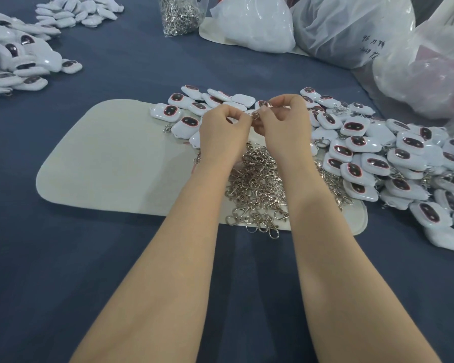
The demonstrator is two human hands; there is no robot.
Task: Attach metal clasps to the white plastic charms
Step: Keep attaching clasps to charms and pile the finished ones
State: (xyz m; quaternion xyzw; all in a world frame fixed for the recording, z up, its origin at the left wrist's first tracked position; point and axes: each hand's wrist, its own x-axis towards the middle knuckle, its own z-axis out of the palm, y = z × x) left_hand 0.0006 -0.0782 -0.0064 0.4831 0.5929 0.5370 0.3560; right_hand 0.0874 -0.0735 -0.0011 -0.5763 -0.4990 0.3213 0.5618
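Silver clasp (pixel 256 116), small and hard to make out in full, is pinched between both hands above the far edge of a pale mat (pixel 102 158). Curled fingertips of the left hand (pixel 224 129) and the right hand (pixel 281 119) close on it, knuckles nearly touching. Under the wrists a heap of loose clasps (pixel 257 184) lies on the mat. White charms (pixel 364 158) with dark oval faces spread just beyond and to the right over the blue table (pixel 63 258). Plastic bags (pixel 351 27) stand at the far right.

Blue table (pixel 63 258): white mat (pixel 102 158), charms (pixel 430 205), bags (pixel 351 27).
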